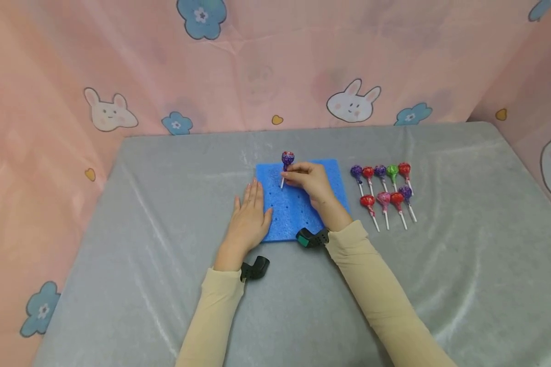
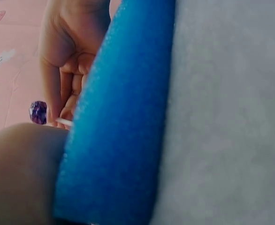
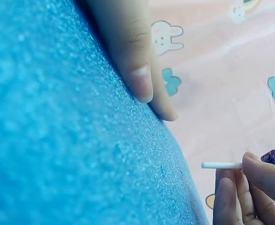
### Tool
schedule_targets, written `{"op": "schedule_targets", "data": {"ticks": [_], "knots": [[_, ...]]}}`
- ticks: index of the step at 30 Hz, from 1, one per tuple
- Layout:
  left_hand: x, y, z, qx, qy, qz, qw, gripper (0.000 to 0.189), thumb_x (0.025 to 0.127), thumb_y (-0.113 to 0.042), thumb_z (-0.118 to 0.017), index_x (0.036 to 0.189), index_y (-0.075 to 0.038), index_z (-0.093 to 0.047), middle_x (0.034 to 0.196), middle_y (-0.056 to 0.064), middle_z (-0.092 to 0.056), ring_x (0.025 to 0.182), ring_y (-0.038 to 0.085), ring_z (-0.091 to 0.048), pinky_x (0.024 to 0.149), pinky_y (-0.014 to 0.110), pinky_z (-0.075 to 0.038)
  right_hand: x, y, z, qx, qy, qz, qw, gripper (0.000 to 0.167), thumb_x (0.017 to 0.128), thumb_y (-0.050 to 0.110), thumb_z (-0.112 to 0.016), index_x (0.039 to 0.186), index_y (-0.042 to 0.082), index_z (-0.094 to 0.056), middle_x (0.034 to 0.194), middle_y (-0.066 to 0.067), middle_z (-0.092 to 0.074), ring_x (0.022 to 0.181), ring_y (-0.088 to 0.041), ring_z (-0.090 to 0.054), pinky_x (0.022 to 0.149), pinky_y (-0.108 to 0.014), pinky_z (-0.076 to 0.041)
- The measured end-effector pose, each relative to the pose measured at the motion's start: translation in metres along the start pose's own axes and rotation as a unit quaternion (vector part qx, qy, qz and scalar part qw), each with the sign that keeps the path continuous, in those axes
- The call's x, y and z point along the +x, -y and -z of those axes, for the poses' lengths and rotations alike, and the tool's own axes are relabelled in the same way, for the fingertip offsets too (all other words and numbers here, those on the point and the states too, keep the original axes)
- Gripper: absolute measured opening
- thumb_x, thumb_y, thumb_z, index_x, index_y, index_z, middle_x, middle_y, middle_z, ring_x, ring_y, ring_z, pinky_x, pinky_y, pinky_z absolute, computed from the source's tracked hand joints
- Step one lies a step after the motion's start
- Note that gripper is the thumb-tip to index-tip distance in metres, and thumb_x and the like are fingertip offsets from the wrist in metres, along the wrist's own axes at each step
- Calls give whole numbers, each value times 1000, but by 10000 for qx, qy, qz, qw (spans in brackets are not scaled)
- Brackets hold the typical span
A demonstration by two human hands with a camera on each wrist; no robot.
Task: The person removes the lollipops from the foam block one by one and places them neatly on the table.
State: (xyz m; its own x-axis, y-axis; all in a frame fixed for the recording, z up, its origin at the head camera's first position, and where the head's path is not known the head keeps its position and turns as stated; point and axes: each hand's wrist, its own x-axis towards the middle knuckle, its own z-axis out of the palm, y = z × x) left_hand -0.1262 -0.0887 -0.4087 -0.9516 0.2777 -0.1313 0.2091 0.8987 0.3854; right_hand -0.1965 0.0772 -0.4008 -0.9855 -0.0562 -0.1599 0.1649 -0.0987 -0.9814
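A lollipop in a purple wrapper (image 1: 287, 158) is pinched by its white stick between the thumb and fingers of my right hand (image 1: 316, 184), over the far part of a blue foam block (image 1: 282, 227). The bare end of the stick (image 3: 221, 165) points away from the fingertips in the right wrist view, apart from the foam there. My left hand (image 1: 247, 220) lies with straight fingers along the block's left edge. Small holes dot the top of the foam. In the left wrist view the foam's side hides part of the right hand (image 2: 76, 42).
Right of the foam lie several wrapped lollipops in two rows, among them a green one (image 1: 392, 171), a pink one (image 1: 383, 199) and a red one (image 1: 368, 201). A grey cloth (image 1: 165, 204) covers the table. Behind it hangs a pink patterned curtain (image 1: 275, 66).
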Motion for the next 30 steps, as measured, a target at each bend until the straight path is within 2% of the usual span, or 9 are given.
{"op": "schedule_targets", "data": {"ticks": [5, 10, 16, 24, 30], "knots": [[0, 0, -2, -11, -34, -38, 10000, 65, 102, -32, -34, 150, 1, -5, 157, 13, 1, 144, 27, 1, 113, 48, -2, -10, 1, 7, 161, 7, 64, 9999, 21, 87, -7, -61, 104, -20, -59, 80, 0, -65, 71, -8, -66, 72, -25, -55], [1, 1, -3, 18, -69, -18, 10000, 64, 102, -32, -34, 150, 1, -5, 157, 13, 1, 144, 27, 1, 113, 49, -3, -12, 5, 11, -18, 65, 98, 9999, 22, 86, -5, -63, 104, -19, -60, 79, 2, -66, 71, -7, -66, 71, -25, -55], [0, 2, -2, -8, -49, -59, 10000, 65, 102, -32, -33, 149, 2, -4, 156, 13, 3, 143, 27, 1, 113, 48, -2, -12, 15, 22, -62, -121, 529, 9985, 20, 86, -7, -63, 101, -19, -60, 76, 3, -66, 68, -7, -65, 67, -23, -55], [0, 2, -4, -37, -15, -82, 10000, 64, 103, -32, -32, 150, 1, -3, 156, 13, 5, 143, 27, 3, 113, 48, -1, -18, 38, 56, -347, -133, 782, 9962, 14, 85, -4, -65, 95, -14, -62, 76, 1, -67, 69, -9, -66, 68, -22, -54], [1, 2, -5, 1, 13, -72, 10000, 64, 103, -32, -31, 149, 1, -2, 156, 13, 5, 143, 26, 4, 113, 48, -1, -23, 50, 85, -461, -371, 614, 9964, 7, 82, 1, -71, 87, -4, -69, 76, 2, -68, 70, -10, -66, 68, -21, -54]]}}
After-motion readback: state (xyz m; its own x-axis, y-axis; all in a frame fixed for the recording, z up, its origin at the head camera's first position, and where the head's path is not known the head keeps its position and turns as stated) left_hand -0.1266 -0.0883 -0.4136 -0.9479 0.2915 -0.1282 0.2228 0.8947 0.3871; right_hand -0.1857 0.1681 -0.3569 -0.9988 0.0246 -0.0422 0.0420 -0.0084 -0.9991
